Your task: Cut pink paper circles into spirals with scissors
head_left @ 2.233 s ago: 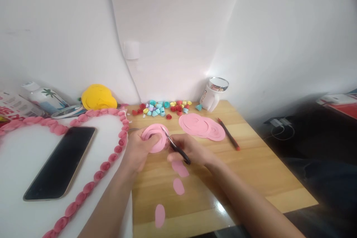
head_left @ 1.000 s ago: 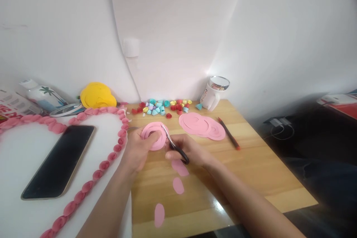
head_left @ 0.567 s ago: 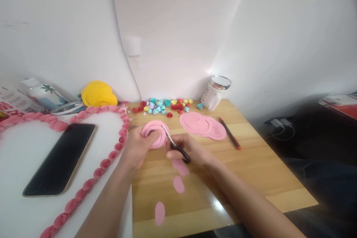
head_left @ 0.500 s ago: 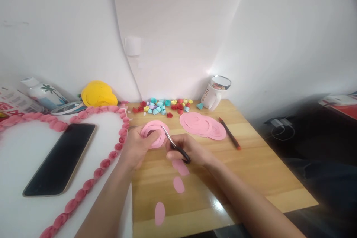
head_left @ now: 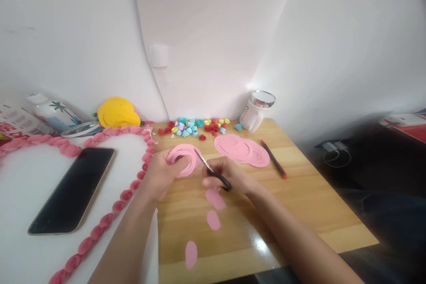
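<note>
Near the middle of the wooden table, my left hand (head_left: 163, 172) pinches a pink paper spiral (head_left: 184, 149) between thumb and fingers. My right hand (head_left: 226, 173) is wrapped round black-handled scissors (head_left: 218, 176), whose blades point up and left at the spiral's right edge. Whether the blades touch the paper is too small to tell. Below the right hand lie pink paper ovals (head_left: 213, 220). A pile of pink cut paper rounds (head_left: 234, 147) rests to the right, beside a dark red-tipped pen (head_left: 274, 159).
Small coloured paper rolls (head_left: 188, 128) line the back edge near a white mug (head_left: 255, 113). At left, a white board (head_left: 20, 186) bears a border of pink paper roses (head_left: 106, 220) and a black phone (head_left: 73, 191). Yellow paper (head_left: 118, 112) and a bottle (head_left: 55, 111) stand behind.
My right hand has moved slightly right with the scissors, whose tips are a little farther right of the spiral's centre. The spiral in my left hand has shifted slightly left.
</note>
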The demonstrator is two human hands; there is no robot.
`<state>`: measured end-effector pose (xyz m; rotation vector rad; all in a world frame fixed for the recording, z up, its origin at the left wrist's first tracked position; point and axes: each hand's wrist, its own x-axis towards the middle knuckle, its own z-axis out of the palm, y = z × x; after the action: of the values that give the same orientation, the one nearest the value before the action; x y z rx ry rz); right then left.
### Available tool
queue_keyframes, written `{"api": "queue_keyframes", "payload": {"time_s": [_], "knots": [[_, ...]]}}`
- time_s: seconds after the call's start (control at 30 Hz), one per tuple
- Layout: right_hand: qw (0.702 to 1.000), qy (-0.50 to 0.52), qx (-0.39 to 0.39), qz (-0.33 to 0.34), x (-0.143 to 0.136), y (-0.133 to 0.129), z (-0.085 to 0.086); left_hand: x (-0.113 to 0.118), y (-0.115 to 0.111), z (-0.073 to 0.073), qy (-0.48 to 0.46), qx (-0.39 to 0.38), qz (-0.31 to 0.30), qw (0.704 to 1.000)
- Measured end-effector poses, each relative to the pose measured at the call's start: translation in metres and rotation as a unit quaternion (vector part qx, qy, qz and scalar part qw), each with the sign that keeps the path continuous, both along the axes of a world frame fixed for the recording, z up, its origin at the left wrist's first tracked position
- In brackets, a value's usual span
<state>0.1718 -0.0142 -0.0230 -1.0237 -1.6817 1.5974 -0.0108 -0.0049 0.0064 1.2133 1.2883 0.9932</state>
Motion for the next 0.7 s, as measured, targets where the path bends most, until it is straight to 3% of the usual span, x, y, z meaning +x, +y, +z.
{"api": "queue_keyframes", "payload": {"time_s": [0.13,0.2,0.33,0.43,0.53,0.57,0.7], "knots": [[0.988,0.042,0.052,-0.140,-0.002,0.003,0.001,0.001,0.000,0.000,-0.069,-0.016,0.000,0.998],[0.984,0.076,0.046,-0.154,-0.003,0.004,0.000,0.001,-0.001,0.000,-0.062,-0.013,-0.020,0.998],[0.986,0.128,0.017,-0.107,-0.005,0.003,-0.002,0.004,-0.004,0.002,0.037,0.038,-0.059,0.997],[0.985,0.093,0.031,-0.143,-0.007,0.003,-0.001,0.009,-0.006,0.004,0.143,0.101,-0.063,0.983],[0.975,0.084,0.047,-0.200,-0.007,0.005,-0.001,0.010,-0.005,0.002,0.191,0.124,-0.067,0.971],[0.968,0.088,0.057,-0.229,-0.006,0.006,-0.001,0.008,-0.003,-0.001,0.189,0.135,-0.056,0.971],[0.921,0.129,0.096,-0.356,0.003,0.014,-0.001,-0.002,0.009,-0.018,0.183,0.195,0.095,0.959]]}}
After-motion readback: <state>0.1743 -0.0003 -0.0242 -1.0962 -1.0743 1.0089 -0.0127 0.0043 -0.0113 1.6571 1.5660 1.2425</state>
